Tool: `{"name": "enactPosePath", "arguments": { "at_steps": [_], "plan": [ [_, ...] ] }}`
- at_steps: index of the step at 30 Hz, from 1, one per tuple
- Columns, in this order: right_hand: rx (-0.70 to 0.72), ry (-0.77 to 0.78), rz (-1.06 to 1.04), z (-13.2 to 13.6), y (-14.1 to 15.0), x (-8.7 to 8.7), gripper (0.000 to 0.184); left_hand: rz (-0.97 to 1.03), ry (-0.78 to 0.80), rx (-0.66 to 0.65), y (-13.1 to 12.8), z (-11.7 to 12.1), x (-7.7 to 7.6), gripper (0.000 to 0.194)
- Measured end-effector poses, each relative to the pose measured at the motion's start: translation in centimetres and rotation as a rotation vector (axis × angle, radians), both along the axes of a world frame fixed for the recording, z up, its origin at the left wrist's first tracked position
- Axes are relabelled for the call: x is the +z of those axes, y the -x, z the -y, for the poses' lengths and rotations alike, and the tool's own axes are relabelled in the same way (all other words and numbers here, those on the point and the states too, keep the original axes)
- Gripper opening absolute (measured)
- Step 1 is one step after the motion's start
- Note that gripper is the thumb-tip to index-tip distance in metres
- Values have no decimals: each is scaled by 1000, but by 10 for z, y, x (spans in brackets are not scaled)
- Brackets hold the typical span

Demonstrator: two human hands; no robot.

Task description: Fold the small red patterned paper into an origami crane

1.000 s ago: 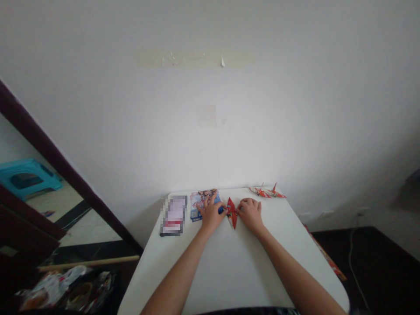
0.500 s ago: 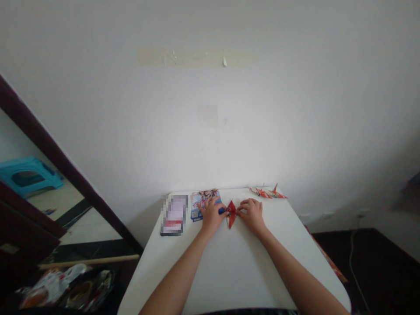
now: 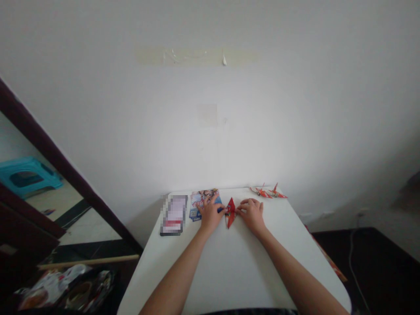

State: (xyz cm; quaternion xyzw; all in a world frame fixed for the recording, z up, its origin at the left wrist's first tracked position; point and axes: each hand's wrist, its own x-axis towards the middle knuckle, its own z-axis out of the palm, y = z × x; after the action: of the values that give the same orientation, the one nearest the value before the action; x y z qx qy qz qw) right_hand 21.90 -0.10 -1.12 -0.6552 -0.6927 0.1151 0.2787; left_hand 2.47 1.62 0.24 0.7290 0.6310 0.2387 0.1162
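Across most of the frame spreads a pale wall [image 3: 210, 148]; at lower centre stands a white counter [image 3: 229, 271]. On its far half, the left hand [image 3: 210, 214] and right hand [image 3: 252, 214] face each other. Left of them lies a pixelated device [image 3: 175, 215], then printed leaflets [image 3: 196, 202] partly under the left hand; folded paper figures [image 3: 274, 194] sit right of centre. Smallest, a red folded paper [image 3: 231, 212] is at lower centre, each hand pinching one side.

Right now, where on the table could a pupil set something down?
The widest bare patch of table lies between left forearm and right forearm, nearer than the red paper. Smaller ones lie outside the right forearm, nearer than the cranes; outside the left forearm, nearer than the phone. The back left is crowded: phone, leaflet, left hand.
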Motion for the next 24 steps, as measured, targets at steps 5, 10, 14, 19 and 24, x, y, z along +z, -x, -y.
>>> {"name": "enactPosePath", "arguments": {
  "at_steps": [5, 10, 14, 19, 24],
  "plan": [
    [-52, 15, 16, 0, 7, 1, 25, -1, -7, -4, -3, -1, -1, 7],
    [-71, 38, -2, 3, 11, 6, 27, 5, -24, -3, -3, 0, 1, 6],
    [-92, 43, -14, 4, 12, 6, 30, 0, -26, -15, -3, 1, 1, 5],
    [-100, 12, -12, 3, 12, 4, 21, 6, -23, -26, -2, 2, -2, 16],
    [-89, -34, 9, 5, 13, 2, 13, 10, -35, -28, -2, 2, -3, 17]
  ]
}}
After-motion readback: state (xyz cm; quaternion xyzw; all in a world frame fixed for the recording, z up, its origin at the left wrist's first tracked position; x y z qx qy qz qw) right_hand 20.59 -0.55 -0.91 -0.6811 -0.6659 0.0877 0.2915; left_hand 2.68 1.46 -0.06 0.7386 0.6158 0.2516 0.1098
